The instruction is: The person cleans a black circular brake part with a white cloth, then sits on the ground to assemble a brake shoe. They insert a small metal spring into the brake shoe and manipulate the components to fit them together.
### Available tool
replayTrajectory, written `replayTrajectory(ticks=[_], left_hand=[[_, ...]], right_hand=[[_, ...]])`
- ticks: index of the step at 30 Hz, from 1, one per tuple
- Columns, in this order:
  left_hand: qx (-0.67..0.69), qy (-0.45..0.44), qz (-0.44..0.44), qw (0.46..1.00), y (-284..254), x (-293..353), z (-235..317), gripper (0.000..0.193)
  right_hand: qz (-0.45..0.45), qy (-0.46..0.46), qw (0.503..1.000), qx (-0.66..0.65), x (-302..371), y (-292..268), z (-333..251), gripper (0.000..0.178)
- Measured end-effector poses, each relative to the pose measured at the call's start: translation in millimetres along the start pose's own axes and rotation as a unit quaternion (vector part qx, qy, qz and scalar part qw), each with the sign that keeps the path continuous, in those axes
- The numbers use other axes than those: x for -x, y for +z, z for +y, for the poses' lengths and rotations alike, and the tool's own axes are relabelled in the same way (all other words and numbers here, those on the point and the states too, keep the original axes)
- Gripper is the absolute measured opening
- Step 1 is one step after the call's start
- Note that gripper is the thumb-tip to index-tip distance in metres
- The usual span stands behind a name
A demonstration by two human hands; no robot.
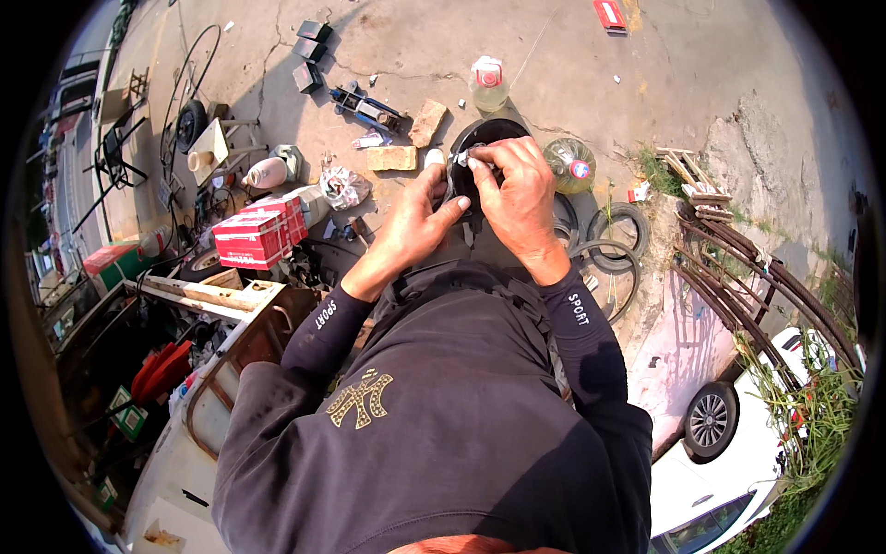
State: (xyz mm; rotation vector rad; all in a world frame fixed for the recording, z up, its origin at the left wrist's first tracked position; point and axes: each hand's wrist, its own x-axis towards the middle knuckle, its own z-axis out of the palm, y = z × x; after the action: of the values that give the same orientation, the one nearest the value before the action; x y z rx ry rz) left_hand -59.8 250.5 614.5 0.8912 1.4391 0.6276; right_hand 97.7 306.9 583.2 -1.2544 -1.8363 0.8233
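My left hand is closed, its thumb stretched toward the right hand. Whatever it grips is mostly hidden. A small white shape shows at its fingertips; I cannot tell whether this is a cap or a finger covering. My right hand pinches a small grey, shiny piece between thumb and fingers. Behind both hands is a round black basin-like thing, its lower part covered by the hands. Dark sleeves cover both forearms.
Beyond the hands stand a bottle of pale liquid, yellowish bricks and a blue floor jack. A green-tinted bottle and black tyres lie right. Left are a red-and-white box and a cluttered cart. A white car stands lower right.
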Motion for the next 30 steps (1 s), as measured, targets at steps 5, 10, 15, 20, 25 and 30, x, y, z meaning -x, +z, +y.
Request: replayTrajectory(ticks=[5, 10, 15, 20, 25, 30], left_hand=[[0.047, -0.036, -0.006, 0.998, 3.8, 1.0, 5.6, 0.039], [0.073, 0.000, -0.022, 0.997, 12.6, 1.9, 22.8, 0.034], [0.041, 0.014, -0.052, 0.998, 10.8, -2.3, 6.3, 0.036], [0.090, -0.017, -0.032, 0.995, 23.3, 1.4, 9.3, 0.039], [0.104, -0.044, -0.042, 0.993, 16.1, 3.2, 12.8, 0.038], [0.060, -0.020, -0.049, 0.997, 17.7, 7.6, -1.6, 0.038]], right_hand=[[0.102, 0.026, 0.992, 0.073, -12.5, -15.7, 8.7, 0.007], [0.146, 0.047, 0.984, 0.086, -18.2, -16.4, 3.1, 0.010], [0.068, -0.111, 0.990, 0.061, -4.7, -2.8, -15.8, 0.017], [0.102, 0.043, 0.994, 0.015, -16.0, -19.9, 10.3, 0.012], [0.082, -0.074, 0.991, 0.080, -5.5, -12.1, -2.0, 0.015], [0.130, 0.029, 0.990, 0.047, -8.0, -18.5, 8.1, 0.011]])
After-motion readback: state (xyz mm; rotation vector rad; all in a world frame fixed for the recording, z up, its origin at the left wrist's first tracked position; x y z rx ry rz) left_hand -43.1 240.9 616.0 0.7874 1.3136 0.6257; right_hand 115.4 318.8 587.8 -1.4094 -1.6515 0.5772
